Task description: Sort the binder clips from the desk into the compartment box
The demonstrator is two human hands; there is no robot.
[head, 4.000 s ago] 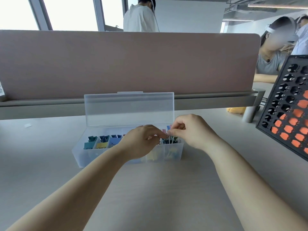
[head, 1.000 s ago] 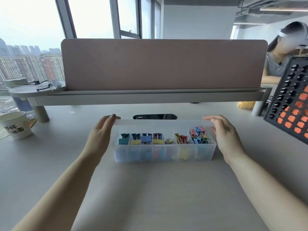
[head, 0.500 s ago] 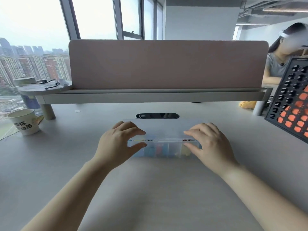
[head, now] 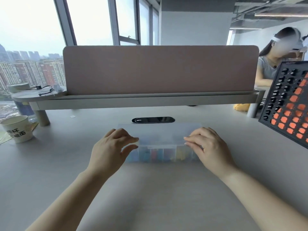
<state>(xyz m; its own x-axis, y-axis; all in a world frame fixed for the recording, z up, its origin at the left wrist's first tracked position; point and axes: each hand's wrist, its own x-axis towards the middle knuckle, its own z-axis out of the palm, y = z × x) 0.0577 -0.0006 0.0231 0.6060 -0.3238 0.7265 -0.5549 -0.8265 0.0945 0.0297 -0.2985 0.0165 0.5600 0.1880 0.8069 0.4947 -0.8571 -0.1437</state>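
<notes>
compartment box (head: 160,153) — lid (head: 160,132) down, on desk (head: 150,200) | left hand (head: 112,148) pinches its front edge; right hand (head: 210,147) presses lid

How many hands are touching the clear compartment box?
2. The left hand pinches the front edge of the compartment box near its left end; the right hand rests on its top near the right end. Neither is hidden.

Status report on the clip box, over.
Left hand pinching lid front edge, right hand flat on it. Compartment box shut, clips inside. Nothing in the way.
</notes>
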